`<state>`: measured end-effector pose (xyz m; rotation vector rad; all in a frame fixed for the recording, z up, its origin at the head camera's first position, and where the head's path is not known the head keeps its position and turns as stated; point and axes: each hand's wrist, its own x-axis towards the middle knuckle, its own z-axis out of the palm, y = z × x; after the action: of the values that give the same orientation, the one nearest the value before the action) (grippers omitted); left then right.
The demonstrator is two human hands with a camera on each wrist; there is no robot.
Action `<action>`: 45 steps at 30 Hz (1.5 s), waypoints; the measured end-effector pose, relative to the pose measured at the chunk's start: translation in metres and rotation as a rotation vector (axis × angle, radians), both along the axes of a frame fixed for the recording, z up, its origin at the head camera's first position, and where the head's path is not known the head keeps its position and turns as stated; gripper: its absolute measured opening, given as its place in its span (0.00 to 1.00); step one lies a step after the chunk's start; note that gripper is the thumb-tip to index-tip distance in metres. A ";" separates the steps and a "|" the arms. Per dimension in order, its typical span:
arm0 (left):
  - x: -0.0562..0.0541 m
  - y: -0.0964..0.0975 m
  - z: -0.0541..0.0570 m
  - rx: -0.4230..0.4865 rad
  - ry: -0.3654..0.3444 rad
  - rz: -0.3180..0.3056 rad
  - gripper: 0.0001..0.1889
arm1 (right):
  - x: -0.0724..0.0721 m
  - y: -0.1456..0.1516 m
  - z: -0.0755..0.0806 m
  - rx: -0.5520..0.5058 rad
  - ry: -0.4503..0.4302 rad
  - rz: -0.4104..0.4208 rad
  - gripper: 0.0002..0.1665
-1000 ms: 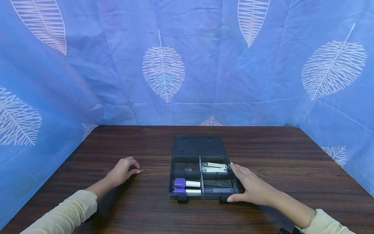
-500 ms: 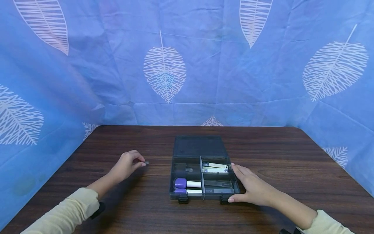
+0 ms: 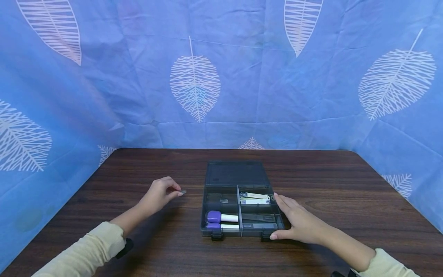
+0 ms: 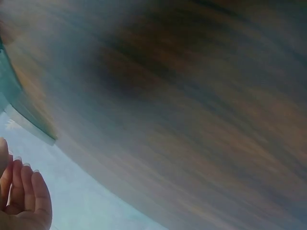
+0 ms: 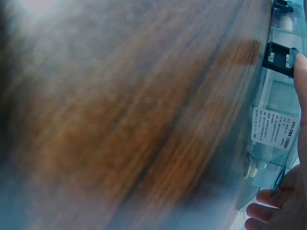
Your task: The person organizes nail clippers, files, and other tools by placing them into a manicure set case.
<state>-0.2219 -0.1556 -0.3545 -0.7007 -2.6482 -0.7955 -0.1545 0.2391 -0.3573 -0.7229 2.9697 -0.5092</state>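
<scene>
My left hand point(image 3: 160, 195) is raised over the table left of the box, pinching a small clear, shiny piece point(image 3: 183, 191) between thumb and fingertips; its kind is too small to tell. My right hand point(image 3: 297, 223) rests along the right side of a dark see-through divided box point(image 3: 239, 231), thumb at the front corner and fingers on the side wall. Inside the box lie two purple bottles point(image 3: 214, 217) with white caps, two nail clippers point(image 3: 254, 198), grey flat strips point(image 3: 258, 226) and a small clear piece point(image 3: 223, 201) in the back left compartment.
The box lid point(image 3: 237, 173) lies folded back behind it. Black latches point(image 3: 217, 235) stick out at the box front. A white printed label point(image 5: 274, 127) shows on the box in the right wrist view. The wooden table point(image 3: 155, 165) ends at a blue leaf-print cloth point(image 3: 138, 96).
My left hand has lifted the small clear piece from the table and carried it right, towards the box. My right hand stays at the box's right side.
</scene>
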 end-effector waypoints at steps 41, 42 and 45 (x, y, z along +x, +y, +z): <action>-0.012 0.079 0.002 -0.134 0.018 -0.228 0.03 | 0.000 0.000 -0.003 -0.016 -0.001 -0.006 0.66; -0.012 0.079 0.002 -0.148 0.017 -0.229 0.03 | 0.000 0.000 -0.003 -0.018 0.003 -0.010 0.66; -0.013 0.081 0.003 -0.187 0.003 -0.233 0.02 | 0.000 0.001 -0.003 -0.017 0.009 -0.011 0.66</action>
<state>-0.2353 -0.0750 -0.3511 -1.0735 -2.6942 -0.6065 -0.1547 0.2402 -0.3606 -0.7127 2.9827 -0.5332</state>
